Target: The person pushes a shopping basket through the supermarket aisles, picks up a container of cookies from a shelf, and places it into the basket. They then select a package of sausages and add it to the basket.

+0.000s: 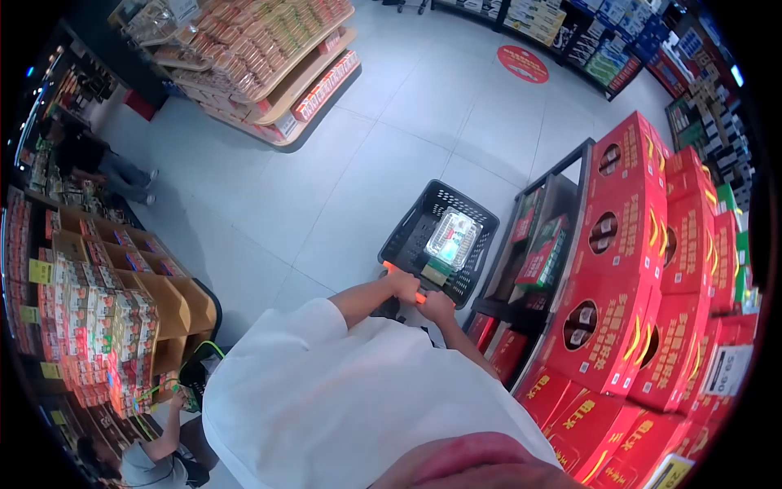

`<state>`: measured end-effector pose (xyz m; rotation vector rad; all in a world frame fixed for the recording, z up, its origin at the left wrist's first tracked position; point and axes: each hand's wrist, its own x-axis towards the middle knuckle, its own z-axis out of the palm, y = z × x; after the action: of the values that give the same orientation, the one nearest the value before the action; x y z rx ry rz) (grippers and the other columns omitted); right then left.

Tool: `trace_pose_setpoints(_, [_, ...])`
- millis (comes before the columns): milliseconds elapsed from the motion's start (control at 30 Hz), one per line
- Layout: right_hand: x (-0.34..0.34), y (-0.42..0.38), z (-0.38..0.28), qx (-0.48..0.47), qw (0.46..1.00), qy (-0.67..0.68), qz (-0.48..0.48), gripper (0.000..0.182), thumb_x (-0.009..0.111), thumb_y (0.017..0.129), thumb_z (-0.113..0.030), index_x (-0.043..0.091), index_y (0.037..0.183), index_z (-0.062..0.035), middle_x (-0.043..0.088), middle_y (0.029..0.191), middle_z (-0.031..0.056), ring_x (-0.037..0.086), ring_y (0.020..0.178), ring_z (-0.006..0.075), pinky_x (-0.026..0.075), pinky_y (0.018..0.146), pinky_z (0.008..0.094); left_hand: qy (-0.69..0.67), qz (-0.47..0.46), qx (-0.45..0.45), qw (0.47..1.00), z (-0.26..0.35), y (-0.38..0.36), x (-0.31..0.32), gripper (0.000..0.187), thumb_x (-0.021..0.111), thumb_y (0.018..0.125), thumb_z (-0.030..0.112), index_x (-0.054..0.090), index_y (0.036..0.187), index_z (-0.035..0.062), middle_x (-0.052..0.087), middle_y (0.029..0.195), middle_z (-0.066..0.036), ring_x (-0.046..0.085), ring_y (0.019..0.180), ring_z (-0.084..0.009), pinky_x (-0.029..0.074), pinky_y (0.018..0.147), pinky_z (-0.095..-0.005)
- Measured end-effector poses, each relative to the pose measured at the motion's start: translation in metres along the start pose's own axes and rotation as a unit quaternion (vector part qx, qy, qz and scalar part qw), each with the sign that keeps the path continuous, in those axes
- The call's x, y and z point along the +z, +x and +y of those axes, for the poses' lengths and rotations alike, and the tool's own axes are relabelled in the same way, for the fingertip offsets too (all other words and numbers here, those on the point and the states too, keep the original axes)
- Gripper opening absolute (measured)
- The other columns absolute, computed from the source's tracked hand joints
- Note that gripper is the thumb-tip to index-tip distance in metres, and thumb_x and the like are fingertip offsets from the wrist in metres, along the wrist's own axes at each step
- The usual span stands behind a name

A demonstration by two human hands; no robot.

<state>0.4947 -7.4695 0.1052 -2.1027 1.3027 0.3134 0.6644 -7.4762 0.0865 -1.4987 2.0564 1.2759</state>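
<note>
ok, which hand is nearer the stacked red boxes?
Right. The right hand grips the orange handle on the side toward the red boxes; the left hand grips it farther away.

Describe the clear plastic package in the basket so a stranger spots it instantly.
Find the stacked red cartons, then the black basket left of them. Inside lies the clear plastic package, bigger and shinier than the small pack nearer the orange handle.
</note>
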Motion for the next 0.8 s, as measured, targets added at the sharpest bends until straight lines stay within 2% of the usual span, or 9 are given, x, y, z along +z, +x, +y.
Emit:
trace_pose_setpoints(133, [-0.034, 0.029, 0.014, -0.002, 0.999, -0.032, -0.029, 0.05, 0.066, 0.074, -0.054, 0.069, 0.087, -0.0061, 0.068, 0.088, 0.0176, 0.066, 0.084, 0.0373, 0.053, 0.075, 0.0464, -0.025, 0.036, 0.037, 0.998, 0.001, 0.017, -0.034, 0.038, 0.065, 0.067, 0.034, 0.072, 0.095, 0.0085, 0.069, 0.094, -0.016, 0.066, 0.091, -0.0317, 0.052, 0.078, -0.0441])
trace_pose_setpoints(233, [-0.05, 0.056, 0.027, -0.002, 0.998, -0.04, -0.046, 0.049, 0.066, 0.074, -0.054, 0.069, 0.087, -0.0065, 0.068, 0.088, 0.0174, 0.065, 0.087, 0.0361, 0.052, 0.078, 0.0466, -0.047, 0.063, 0.044, 0.996, 0.004, 0.026, -0.061, 0.035, 0.066, 0.067, 0.03, 0.072, 0.091, 0.005, 0.069, 0.096, -0.02, 0.067, 0.092, -0.0331, 0.053, 0.076, -0.0438])
trace_pose_setpoints(433, [-0.083, 0.104, 0.054, 0.023, 0.995, -0.069, -0.075, 0.043, 0.064, 0.073, -0.048, 0.071, 0.088, -0.0082, 0.069, 0.09, 0.0156, 0.065, 0.089, 0.0344, 0.052, 0.08, 0.0448, -0.07, 0.113, 0.063, 0.989, -0.005, 0.063, -0.098, 0.042, 0.065, 0.07, 0.033, 0.069, 0.098, 0.002, 0.067, 0.099, -0.022, 0.066, 0.093, -0.0358, 0.053, 0.08, -0.0446])
trace_pose_setpoints(467, [-0.091, 0.114, 0.056, 0.034, 0.988, -0.107, -0.109, 0.042, 0.061, 0.075, -0.047, 0.071, 0.096, -0.0118, 0.069, 0.098, 0.015, 0.066, 0.092, 0.0327, 0.052, 0.083, 0.0442, -0.06, 0.129, 0.057, 0.988, -0.005, 0.069, -0.108, 0.041, 0.064, 0.07, 0.032, 0.069, 0.096, 0.0024, 0.067, 0.097, -0.022, 0.065, 0.093, -0.0361, 0.053, 0.081, -0.0454])
trace_pose_setpoints(567, [-0.102, 0.145, 0.077, 0.044, 0.98, -0.104, -0.161, 0.041, 0.059, 0.075, -0.044, 0.069, 0.101, -0.0138, 0.069, 0.1, 0.0135, 0.066, 0.094, 0.0305, 0.052, 0.082, 0.0434, -0.061, 0.102, 0.074, 0.99, -0.012, 0.098, -0.131, 0.041, 0.063, 0.069, 0.029, 0.066, 0.101, 0.0045, 0.064, 0.104, -0.023, 0.063, 0.097, -0.037, 0.051, 0.084, -0.0469])
trace_pose_setpoints(633, [-0.126, 0.163, 0.076, 0.029, 0.981, -0.095, -0.168, 0.038, 0.059, 0.074, -0.041, 0.069, 0.095, -0.0117, 0.069, 0.095, 0.0138, 0.066, 0.09, 0.0321, 0.053, 0.078, 0.0444, -0.077, 0.085, 0.051, 0.992, -0.016, 0.117, -0.146, 0.041, 0.063, 0.07, 0.029, 0.066, 0.103, 0.0048, 0.064, 0.104, -0.022, 0.063, 0.098, -0.0365, 0.051, 0.085, -0.0454])
trace_pose_setpoints(667, [-0.126, 0.174, 0.085, 0.015, 0.985, -0.087, -0.15, 0.037, 0.059, 0.073, -0.041, 0.07, 0.092, -0.0105, 0.069, 0.093, 0.0145, 0.066, 0.088, 0.0329, 0.053, 0.077, 0.0447, -0.065, 0.166, 0.067, 0.982, -0.024, 0.135, -0.137, 0.034, 0.064, 0.067, 0.03, 0.068, 0.092, 0.0074, 0.068, 0.092, -0.02, 0.065, 0.089, -0.036, 0.053, 0.078, -0.0477])
trace_pose_setpoints(733, [-0.141, 0.191, 0.091, 0.019, 0.989, -0.083, -0.121, 0.037, 0.059, 0.072, -0.04, 0.07, 0.088, -0.0086, 0.069, 0.09, 0.0158, 0.066, 0.088, 0.0331, 0.052, 0.077, 0.0452, -0.047, 0.087, 0.044, 0.994, -0.025, 0.156, -0.164, 0.035, 0.064, 0.069, 0.033, 0.068, 0.094, 0.0077, 0.068, 0.091, -0.017, 0.065, 0.089, -0.0344, 0.053, 0.078, -0.0465])
trace_pose_setpoints(800, [-0.171, 0.203, 0.085, 0.009, 0.995, -0.063, -0.076, 0.035, 0.06, 0.072, -0.039, 0.07, 0.085, -0.0082, 0.069, 0.086, 0.0167, 0.066, 0.084, 0.0341, 0.052, 0.076, 0.0455, -0.045, 0.066, 0.021, 0.997, -0.021, 0.163, -0.191, 0.037, 0.066, 0.069, 0.035, 0.067, 0.094, 0.0076, 0.068, 0.09, -0.016, 0.066, 0.089, -0.0336, 0.053, 0.077, -0.0458])
